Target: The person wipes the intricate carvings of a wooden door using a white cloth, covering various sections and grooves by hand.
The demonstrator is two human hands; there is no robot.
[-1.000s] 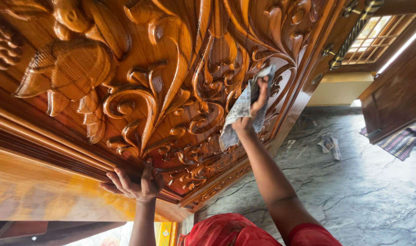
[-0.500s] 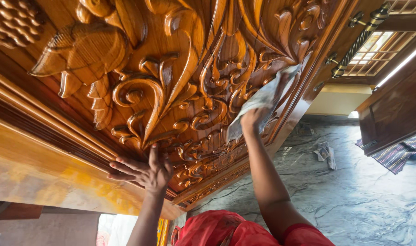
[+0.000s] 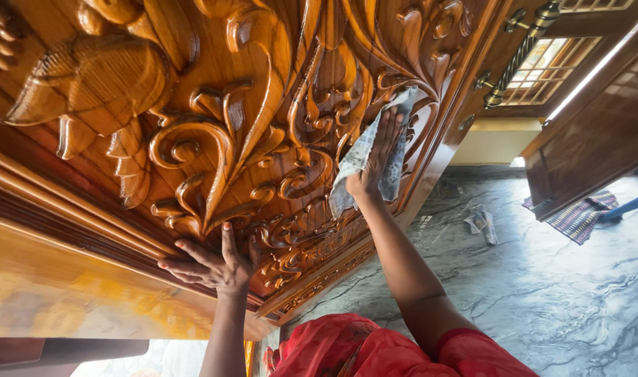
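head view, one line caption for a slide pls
Right hand presses a pale cloth flat against a carved wooden door while the left hand braces on its lower edge.

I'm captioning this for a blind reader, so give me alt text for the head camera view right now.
A person's right hand presses a pale patterned cloth flat against a glossy carved wooden door, while the left hand rests spread on the door's lower mouldings. Beyond lie a grey marbled floor, a crumpled rag and a striped mat.
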